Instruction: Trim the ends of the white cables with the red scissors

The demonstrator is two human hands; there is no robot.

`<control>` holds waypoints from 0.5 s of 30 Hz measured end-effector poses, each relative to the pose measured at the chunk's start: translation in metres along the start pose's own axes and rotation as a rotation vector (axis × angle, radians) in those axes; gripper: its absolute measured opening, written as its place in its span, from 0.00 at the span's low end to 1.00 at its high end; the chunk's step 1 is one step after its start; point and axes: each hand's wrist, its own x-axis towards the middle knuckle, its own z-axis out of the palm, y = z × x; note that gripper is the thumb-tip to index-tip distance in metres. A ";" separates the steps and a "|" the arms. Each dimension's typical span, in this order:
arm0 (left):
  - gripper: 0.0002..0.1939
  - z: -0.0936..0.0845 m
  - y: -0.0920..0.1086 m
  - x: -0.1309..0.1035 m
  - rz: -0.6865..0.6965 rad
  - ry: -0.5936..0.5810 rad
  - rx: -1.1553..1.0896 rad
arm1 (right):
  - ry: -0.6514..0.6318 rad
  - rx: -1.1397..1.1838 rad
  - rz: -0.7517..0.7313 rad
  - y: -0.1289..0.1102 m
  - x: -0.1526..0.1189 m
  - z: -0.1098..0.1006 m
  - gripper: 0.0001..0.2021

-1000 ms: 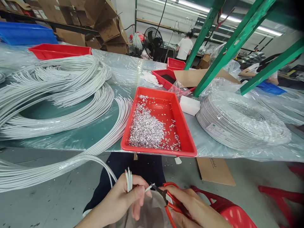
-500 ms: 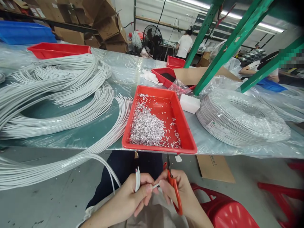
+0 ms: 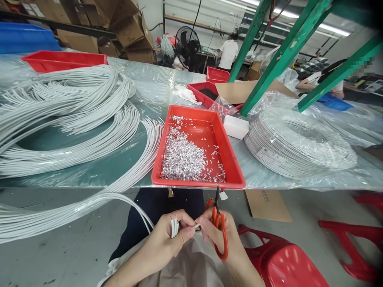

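Note:
My left hand [image 3: 170, 233] is closed around several white cables [image 3: 174, 226], whose cut ends stick up between its fingers. One cable end [image 3: 196, 226] points right from its thumb and forefinger, and the fingertips of my right hand [image 3: 220, 231] touch it. Orange-handled scissors [image 3: 220, 235] hang in my right hand, their dark blades pointing up toward the tray. Just beyond the hands, a red tray [image 3: 197, 184] at the table edge holds a heap of small silvery metal pieces [image 3: 182, 157]. A white cable bundle [image 3: 119, 185] runs from the table down to the left hand.
Large white cable coils [image 3: 89, 155] cover the table's left side. A wrapped coil [image 3: 296, 143] and white box [image 3: 236, 126] stand right of the tray. Green posts [image 3: 281, 59] rise behind. A red stool [image 3: 290, 259] is at lower right. A person [image 3: 228, 54] stands far back.
The scissors have tilted more upright, with their blades now reaching the tray's near edge. Both hands remain together at the cable end. The whole view has shifted slightly.

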 end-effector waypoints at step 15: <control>0.18 -0.003 -0.006 -0.003 -0.088 -0.049 -0.194 | 0.009 -0.224 -0.156 -0.005 -0.005 0.004 0.06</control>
